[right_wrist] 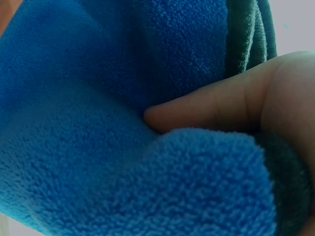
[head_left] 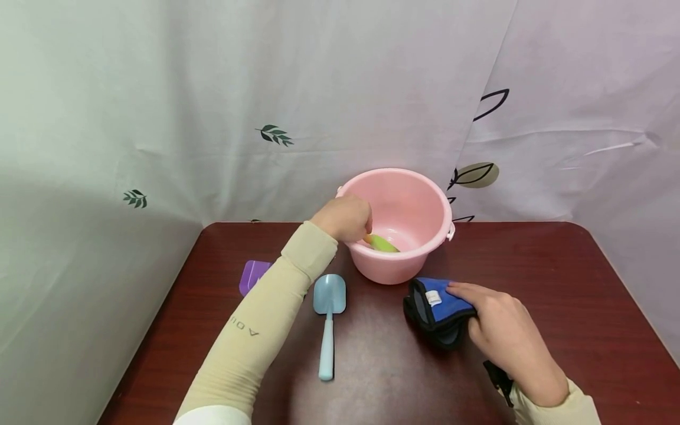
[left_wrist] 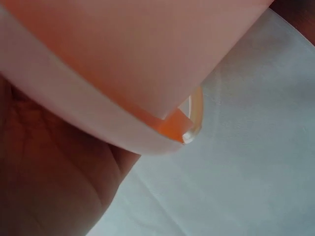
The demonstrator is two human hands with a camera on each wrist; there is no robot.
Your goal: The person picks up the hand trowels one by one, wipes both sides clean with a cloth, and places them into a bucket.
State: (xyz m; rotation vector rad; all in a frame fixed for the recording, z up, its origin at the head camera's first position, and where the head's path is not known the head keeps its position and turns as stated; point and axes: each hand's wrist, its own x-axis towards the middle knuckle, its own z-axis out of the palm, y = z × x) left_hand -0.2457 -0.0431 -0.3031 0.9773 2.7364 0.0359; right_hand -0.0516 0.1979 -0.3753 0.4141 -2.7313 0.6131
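My left hand [head_left: 345, 218] reaches over the near left rim of a pink bucket [head_left: 393, 271], its fingers curled inside. At those fingers is a green item with an orange end [head_left: 385, 244], low in the bucket; its far end and exact kind are hidden. The left wrist view shows the hand [left_wrist: 54, 167] close under the bucket's rim [left_wrist: 93, 110]. On the table, my right hand [head_left: 507, 327] grips a folded blue cloth [head_left: 448, 306] with dark edging and a white label. In the right wrist view, the thumb presses into the plush cloth [right_wrist: 197, 177].
A light-blue toy shovel [head_left: 327, 330] lies on the dark red table [head_left: 531, 260], left of centre. Partly behind the left sleeve is a purple item [head_left: 252, 275]. A pale curtain [head_left: 212, 118] hangs behind the table.
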